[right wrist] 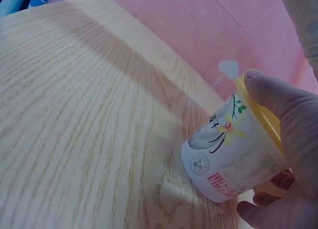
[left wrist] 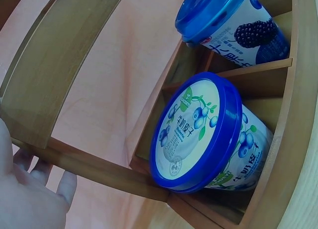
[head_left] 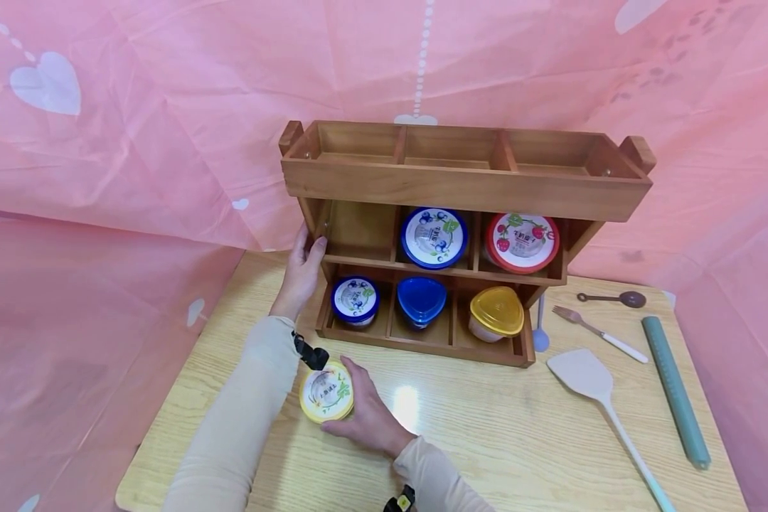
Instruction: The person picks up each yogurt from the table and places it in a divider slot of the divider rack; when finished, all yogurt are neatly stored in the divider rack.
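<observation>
A cup with a yellow-rimmed lid (head_left: pixel 326 392) stands on the table in front of the rack's left end. My right hand (head_left: pixel 370 416) grips it from the right, fingers and thumb around the lid; its white side shows a vanilla flower in the right wrist view. My left hand (head_left: pixel 299 279) holds the left side of the wooden rack (head_left: pixel 467 186), thumb on the inner face and fingers outside. In the middle tier, a large blue-lidded cup (head_left: pixel 434 238) and a red-lidded cup (head_left: pixel 523 243) fill the centre and right compartments; the left one holds nothing.
The bottom tier holds a small blueberry cup (head_left: pixel 355 301), a blue triangular-lidded cup (head_left: pixel 422 301) and a yellow triangular-lidded cup (head_left: pixel 496 313). To the right lie a spatula (head_left: pixel 592 377), a fork (head_left: pixel 598 332), a dark spoon (head_left: pixel 631 299), a blue spoon (head_left: pixel 540 338) and a green rod (head_left: pixel 677 393).
</observation>
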`<state>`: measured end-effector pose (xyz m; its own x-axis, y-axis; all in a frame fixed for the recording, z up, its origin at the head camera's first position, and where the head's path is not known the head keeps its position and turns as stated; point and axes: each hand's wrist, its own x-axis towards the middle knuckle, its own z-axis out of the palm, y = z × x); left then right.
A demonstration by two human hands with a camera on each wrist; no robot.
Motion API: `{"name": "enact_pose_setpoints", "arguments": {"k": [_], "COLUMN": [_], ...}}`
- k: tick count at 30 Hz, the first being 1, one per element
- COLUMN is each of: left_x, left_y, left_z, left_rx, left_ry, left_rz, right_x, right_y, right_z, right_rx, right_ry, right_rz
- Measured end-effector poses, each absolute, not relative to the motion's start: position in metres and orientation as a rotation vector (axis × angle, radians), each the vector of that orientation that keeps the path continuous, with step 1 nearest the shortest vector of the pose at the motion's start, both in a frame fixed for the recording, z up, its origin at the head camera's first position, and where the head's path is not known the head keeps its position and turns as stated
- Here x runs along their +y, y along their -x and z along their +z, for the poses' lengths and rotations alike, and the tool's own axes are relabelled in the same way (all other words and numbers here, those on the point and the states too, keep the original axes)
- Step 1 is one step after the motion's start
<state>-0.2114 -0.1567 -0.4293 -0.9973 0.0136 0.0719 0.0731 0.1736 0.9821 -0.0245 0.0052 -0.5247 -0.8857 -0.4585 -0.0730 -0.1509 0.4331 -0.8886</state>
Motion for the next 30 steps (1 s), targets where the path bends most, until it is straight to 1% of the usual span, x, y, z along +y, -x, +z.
{"name": "enact_pose_setpoints", "arguments": {"k": [8, 14, 23, 30], "left_x": [-0.157, -0.158, -0.152, -0.152], "left_y": [0.212, 0.213, 0.198, 0.196], "left_z": [-0.431, -0.429, -0.4, -0.398], "left_rx": [-2.363, -2.378, -2.337, -2.352], "left_ry": [0.09, 0.065, 0.109, 0.082], "left_rz": [-1.996, -2.018, -2.059, -2.08], "right_x": [0.005, 0.009, 0.028, 0.045], "right_y": [0.024, 0.02, 0.013, 0.01], "right_z": [-0.526, -0.525, -0.519, -0.512], "right_rx": [2.38, 2.36, 2.387, 2.409], "right_ry": [0.522, 0.441, 0.36, 0.291], "right_rz": [-1.461, -1.51, -1.571, -1.662]}}
